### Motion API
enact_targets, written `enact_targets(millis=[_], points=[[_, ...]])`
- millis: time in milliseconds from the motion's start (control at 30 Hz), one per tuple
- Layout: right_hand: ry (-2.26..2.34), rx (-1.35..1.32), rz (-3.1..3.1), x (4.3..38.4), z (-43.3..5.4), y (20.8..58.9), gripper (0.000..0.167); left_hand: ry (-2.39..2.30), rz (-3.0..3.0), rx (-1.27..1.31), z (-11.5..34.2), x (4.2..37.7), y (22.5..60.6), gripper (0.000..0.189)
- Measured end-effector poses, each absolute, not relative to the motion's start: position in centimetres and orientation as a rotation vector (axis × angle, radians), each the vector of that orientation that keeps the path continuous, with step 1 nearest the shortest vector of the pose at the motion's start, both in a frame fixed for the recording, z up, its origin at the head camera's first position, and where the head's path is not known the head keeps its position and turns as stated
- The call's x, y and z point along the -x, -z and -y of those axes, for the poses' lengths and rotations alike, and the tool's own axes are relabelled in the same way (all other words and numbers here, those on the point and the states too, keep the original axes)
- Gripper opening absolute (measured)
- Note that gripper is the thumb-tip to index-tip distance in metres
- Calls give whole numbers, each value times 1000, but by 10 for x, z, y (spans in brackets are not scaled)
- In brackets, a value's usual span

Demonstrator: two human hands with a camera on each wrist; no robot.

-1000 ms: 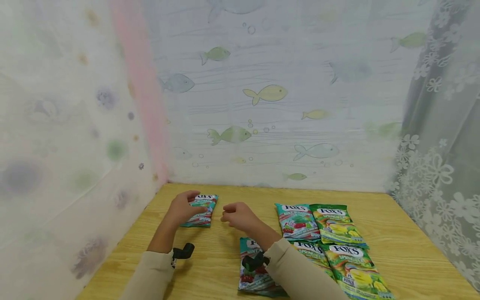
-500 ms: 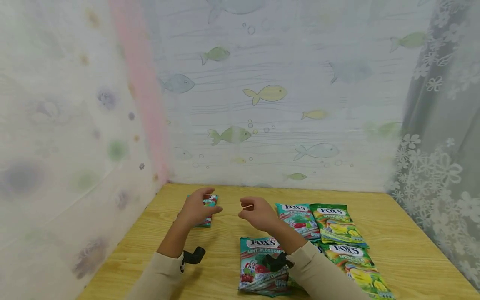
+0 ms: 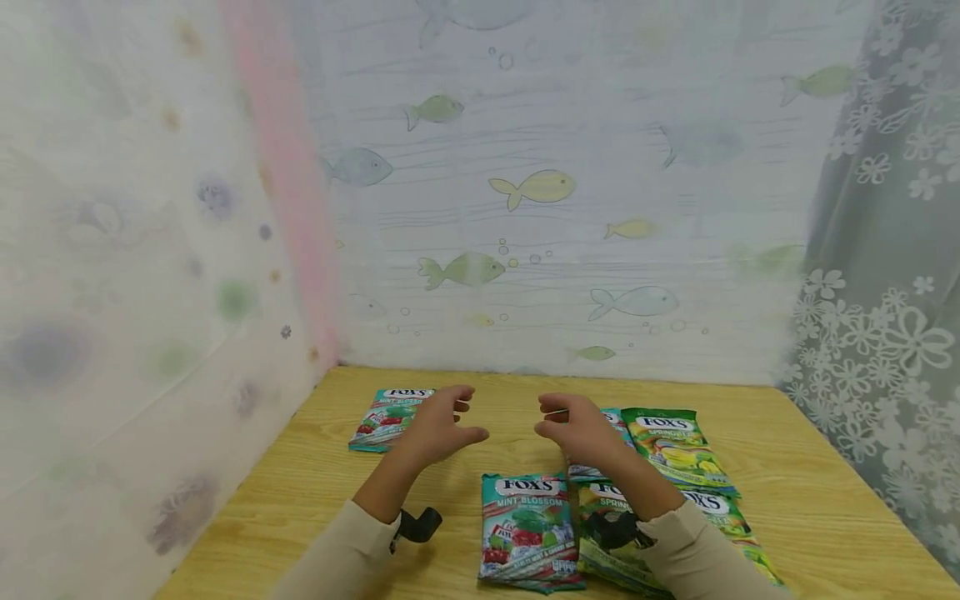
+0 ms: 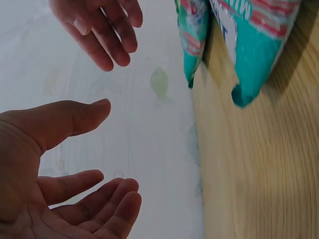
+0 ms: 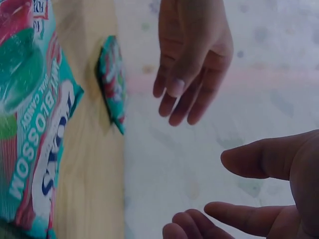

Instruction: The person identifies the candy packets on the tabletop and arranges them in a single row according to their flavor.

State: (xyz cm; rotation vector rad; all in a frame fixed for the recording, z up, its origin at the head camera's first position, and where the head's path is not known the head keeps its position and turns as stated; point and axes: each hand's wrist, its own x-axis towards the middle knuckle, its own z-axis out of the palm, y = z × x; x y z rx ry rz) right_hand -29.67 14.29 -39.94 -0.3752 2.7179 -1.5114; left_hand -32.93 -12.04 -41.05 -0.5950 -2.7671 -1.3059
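Observation:
My left hand [image 3: 435, 429] hovers over the table with fingers spread and loosely bent, nothing between them. It overlaps the right edge of a teal Mint Blossom candy bag [image 3: 375, 421] at the back left. Facing it, my right hand [image 3: 588, 433] is likewise raised and holds nothing. Behind that hand, a second teal candy bag [image 3: 617, 421] is partly hidden. A third teal candy bag [image 3: 528, 529] lies at the front, below the gap between the hands. The left wrist view has the left thumb [image 4: 70, 119] apart from the fingers; the right wrist view has the right thumb [image 5: 264, 157] likewise.
Beside the teal bags on the right lie green Spring Tea candy bags: one at the back [image 3: 675, 450], one at front [image 3: 611, 558], and another [image 3: 757, 554] partly behind the right sleeve. A fish-print curtain [image 3: 525, 250] hangs behind the wooden table [image 3: 825, 500].
Both hands have moved to the right. The left hand has come away from the back-left teal bag, uncovering more of it. The right hand now covers part of the back-right teal bag. The bags stay put.

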Motion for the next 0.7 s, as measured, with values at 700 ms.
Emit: enact_targets(millis=[700], points=[[1397, 384, -2660, 245, -252, 403, 60, 1626, 2802, 486, 22, 253, 430, 71]])
